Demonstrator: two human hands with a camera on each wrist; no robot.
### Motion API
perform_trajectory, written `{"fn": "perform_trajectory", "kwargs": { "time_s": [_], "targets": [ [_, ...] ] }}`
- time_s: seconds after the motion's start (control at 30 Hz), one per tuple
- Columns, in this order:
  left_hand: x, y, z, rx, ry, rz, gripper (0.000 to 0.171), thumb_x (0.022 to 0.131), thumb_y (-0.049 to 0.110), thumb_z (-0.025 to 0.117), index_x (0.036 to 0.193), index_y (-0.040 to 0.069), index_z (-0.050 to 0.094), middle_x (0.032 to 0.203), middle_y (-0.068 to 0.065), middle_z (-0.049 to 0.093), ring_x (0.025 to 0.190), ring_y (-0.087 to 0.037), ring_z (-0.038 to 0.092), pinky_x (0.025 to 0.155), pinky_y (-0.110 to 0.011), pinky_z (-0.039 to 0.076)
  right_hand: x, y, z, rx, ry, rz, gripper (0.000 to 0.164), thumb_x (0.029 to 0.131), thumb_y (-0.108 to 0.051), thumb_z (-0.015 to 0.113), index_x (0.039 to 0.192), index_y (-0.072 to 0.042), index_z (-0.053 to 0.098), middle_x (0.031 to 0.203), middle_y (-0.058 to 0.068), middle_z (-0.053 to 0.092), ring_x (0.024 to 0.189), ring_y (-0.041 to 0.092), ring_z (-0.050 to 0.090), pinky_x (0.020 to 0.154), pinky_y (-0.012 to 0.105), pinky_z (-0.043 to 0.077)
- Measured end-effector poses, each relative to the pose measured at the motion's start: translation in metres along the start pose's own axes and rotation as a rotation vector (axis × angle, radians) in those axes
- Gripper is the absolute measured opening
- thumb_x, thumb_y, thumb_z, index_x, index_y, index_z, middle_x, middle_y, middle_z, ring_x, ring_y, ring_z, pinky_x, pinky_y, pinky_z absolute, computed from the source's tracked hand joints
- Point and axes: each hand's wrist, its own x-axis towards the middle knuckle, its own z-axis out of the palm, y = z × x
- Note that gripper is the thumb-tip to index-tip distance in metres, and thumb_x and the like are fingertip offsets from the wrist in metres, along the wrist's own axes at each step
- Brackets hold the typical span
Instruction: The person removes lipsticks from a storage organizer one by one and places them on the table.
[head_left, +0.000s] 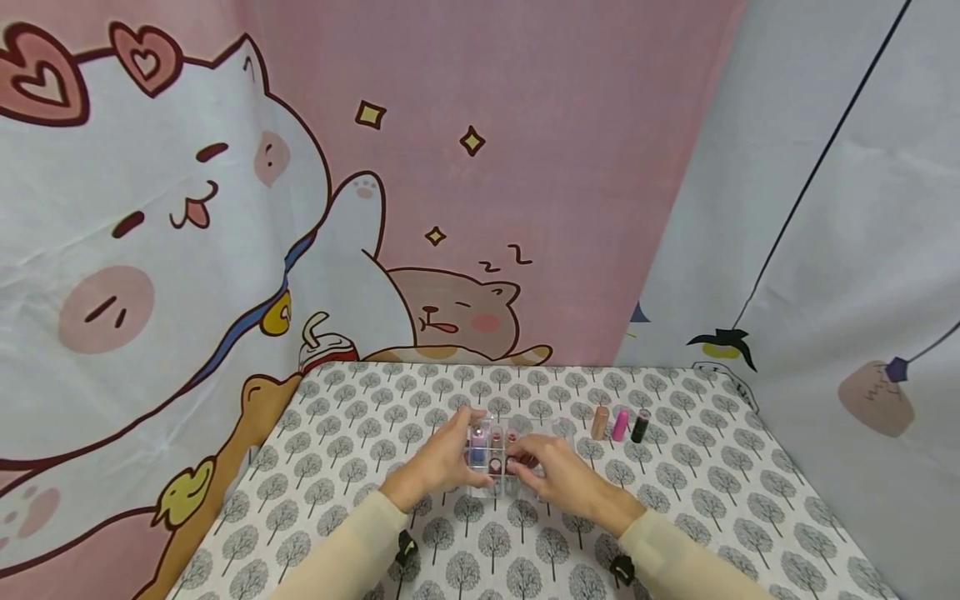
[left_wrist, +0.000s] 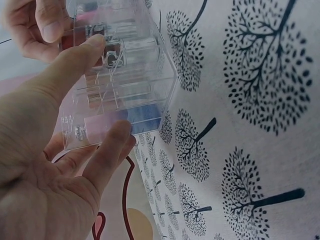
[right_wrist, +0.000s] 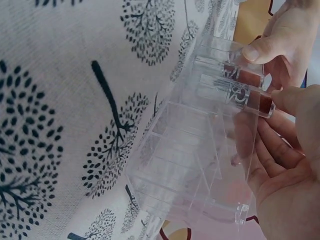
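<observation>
A clear plastic organizer (right_wrist: 170, 165) with divided compartments stands on the patterned cloth. My left hand (head_left: 442, 457) grips its left end, thumb on the near side and fingers round the far side. Inside that end, in the left wrist view, is a pink-and-blue tube (left_wrist: 145, 119), with several lipsticks beside it. My right hand (head_left: 558, 471) pinches the dark red end of a clear-cased lipstick (right_wrist: 215, 89), which sits in a front compartment beside another lipstick. Compartments to the right of it hold nothing in the right wrist view.
Three lipsticks stand on the cloth to the right of the organizer: a brown one (head_left: 600, 423), a pink one (head_left: 620, 425) and a dark one (head_left: 641, 426). The tree-print tablecloth (head_left: 337, 508) reaches back to a cartoon-printed curtain (head_left: 570, 167).
</observation>
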Motion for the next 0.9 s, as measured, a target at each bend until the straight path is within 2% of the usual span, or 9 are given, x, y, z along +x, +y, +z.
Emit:
{"fn": "perform_trajectory", "kwargs": {
  "time_s": [0.2, 0.47, 0.9],
  "targets": [
    [-0.001, 0.000, -0.001, -0.012, -0.006, -0.003, 0.118, 0.074, 0.025, 0.112, 0.170, 0.012, 0.044, 0.154, -0.019, 0.070, 0.128, -0.037, 0.075, 0.112, -0.054, 0.068, 0.000, -0.002, -0.003, -0.008, 0.056, -0.044, 0.022, 0.112, -0.017, 0.078, 0.131, -0.006, 0.081, 0.122, 0.005, 0.087, 0.104, 0.013, 0.084, 0.095, 0.034, 0.074],
    [0.000, 0.001, -0.001, -0.005, -0.001, 0.000, 0.117, 0.074, 0.025, 0.113, 0.169, 0.012, 0.045, 0.156, -0.021, 0.069, 0.128, -0.037, 0.075, 0.113, -0.055, 0.067, 0.001, -0.004, -0.006, 0.014, 0.079, -0.039, 0.021, 0.112, -0.016, 0.079, 0.129, -0.004, 0.081, 0.118, 0.003, 0.087, 0.101, 0.010, 0.082, 0.093, 0.026, 0.072],
    [-0.002, 0.003, -0.001, -0.002, 0.000, -0.003, 0.119, 0.074, 0.026, 0.112, 0.170, 0.011, 0.044, 0.156, -0.020, 0.069, 0.128, -0.037, 0.075, 0.112, -0.054, 0.068, 0.000, -0.006, -0.014, 0.017, 0.146, -0.048, 0.023, 0.109, -0.014, 0.083, 0.130, -0.005, 0.081, 0.112, 0.003, 0.087, 0.097, 0.010, 0.083, 0.090, 0.025, 0.072]
  ]
}}
